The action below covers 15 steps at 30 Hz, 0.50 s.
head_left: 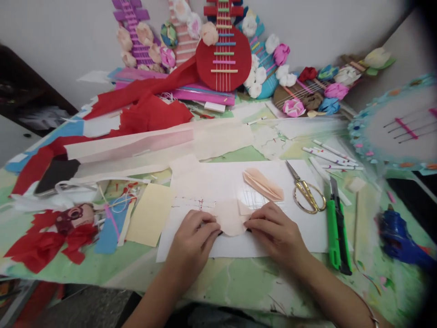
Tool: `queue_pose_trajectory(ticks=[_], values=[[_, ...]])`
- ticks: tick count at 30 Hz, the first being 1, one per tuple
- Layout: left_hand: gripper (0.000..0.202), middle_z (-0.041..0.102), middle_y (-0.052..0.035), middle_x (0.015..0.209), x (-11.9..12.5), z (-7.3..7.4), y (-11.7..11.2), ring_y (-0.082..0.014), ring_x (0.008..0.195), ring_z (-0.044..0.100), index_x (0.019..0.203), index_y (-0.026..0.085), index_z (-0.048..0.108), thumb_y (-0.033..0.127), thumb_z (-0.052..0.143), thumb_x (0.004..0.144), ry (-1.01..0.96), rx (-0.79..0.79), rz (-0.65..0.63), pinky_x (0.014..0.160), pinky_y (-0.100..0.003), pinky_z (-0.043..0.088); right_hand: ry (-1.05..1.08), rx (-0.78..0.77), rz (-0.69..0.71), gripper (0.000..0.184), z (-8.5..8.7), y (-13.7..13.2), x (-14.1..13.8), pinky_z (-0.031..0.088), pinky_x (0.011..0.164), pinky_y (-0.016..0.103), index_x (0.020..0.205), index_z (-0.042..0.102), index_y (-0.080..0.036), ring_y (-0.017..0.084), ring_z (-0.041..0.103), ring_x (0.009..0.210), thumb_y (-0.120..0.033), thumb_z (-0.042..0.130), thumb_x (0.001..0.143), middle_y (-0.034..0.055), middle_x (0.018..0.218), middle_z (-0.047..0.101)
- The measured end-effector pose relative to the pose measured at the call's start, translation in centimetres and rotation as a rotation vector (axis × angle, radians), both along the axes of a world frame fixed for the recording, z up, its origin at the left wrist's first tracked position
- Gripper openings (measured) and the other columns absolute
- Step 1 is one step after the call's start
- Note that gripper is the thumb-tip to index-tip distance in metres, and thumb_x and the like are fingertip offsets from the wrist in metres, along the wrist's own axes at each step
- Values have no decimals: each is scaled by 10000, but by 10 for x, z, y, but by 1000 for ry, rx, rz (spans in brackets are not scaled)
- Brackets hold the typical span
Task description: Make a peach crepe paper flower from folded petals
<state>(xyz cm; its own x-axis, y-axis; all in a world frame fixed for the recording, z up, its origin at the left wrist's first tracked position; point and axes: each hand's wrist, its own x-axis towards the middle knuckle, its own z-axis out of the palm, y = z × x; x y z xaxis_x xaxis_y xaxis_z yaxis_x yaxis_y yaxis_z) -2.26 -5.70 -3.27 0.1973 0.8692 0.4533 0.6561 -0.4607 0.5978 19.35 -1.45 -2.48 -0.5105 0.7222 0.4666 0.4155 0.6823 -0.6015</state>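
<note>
A thin peach crepe paper piece (pixel 232 219) with a rounded lower edge lies between my hands, over a white sheet (pixel 201 250). My left hand (pixel 196 237) pinches its left edge near the bottom. On the opposite edge, the fingertips of my right hand (pixel 278 230) are closed in a pinch. Just beyond my right hand rests a pleated peach paper piece (pixel 263 184). Gold-handled scissors (pixel 306 193) lie to the right of it, partly on the sheet. A green utility knife (pixel 336 234) is beside the sheet's right edge.
A blue glue gun (pixel 399 237) lies at far right. White paper sticks (pixel 331 157) are behind the scissors. Yellow card (pixel 150 214) and red crepe scraps (pixel 41 248) lie left. Long cream crepe paper (pixel 221 139) crosses behind. Decorated model instruments, including a red one (pixel 208 59), stand along the wall.
</note>
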Motion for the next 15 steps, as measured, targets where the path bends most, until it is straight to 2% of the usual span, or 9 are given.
queue_pose_trajectory(ticks=[7, 15], values=[[85, 545, -31, 860, -1, 4, 1, -152, 851, 508, 827, 173, 598, 101, 554, 830, 43, -140, 36, 754, -282, 435, -13, -75, -4, 208, 1, 1, 2, 461, 670, 352, 899, 663, -178, 186, 538, 771, -47, 535, 801, 62, 786, 640], [100, 505, -29, 938, -3, 7, 1, -138, 852, 520, 826, 198, 589, 133, 518, 849, 51, -245, 77, 748, -254, 440, -87, -165, -4, 162, 9, 0, -1, 453, 721, 361, 891, 641, -153, 195, 513, 827, -69, 534, 802, 88, 863, 581]])
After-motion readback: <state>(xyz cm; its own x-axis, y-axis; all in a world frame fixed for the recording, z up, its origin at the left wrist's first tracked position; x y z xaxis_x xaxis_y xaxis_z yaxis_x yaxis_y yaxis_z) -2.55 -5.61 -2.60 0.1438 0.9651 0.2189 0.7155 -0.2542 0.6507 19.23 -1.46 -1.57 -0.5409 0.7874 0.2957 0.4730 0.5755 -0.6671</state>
